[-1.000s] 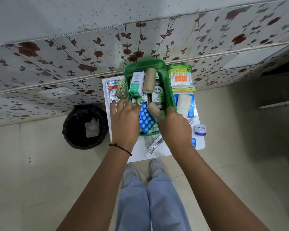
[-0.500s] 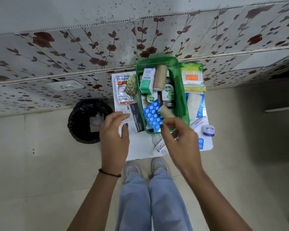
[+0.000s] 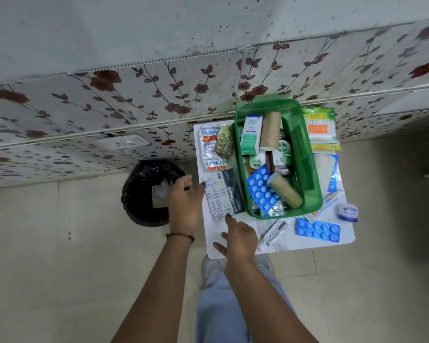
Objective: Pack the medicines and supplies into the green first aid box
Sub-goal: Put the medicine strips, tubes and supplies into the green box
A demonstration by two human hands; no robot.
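I see both hands empty, fingers spread: left hand (image 3: 185,204) and right hand (image 3: 238,237) bracket the flat medicine carton (image 3: 224,194). Green first aid box (image 3: 307,174) sits just beyond my right fingertips, part-filled; lower contents hidden, labels mostly unreadable.

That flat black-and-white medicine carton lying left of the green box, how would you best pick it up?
The carton lies flat on the white board, so nothing sticks up to pinch. I would probably come from above and clamp its two long edges near the middle, thumb on one, fingers on the other. The left hand is closest and open.
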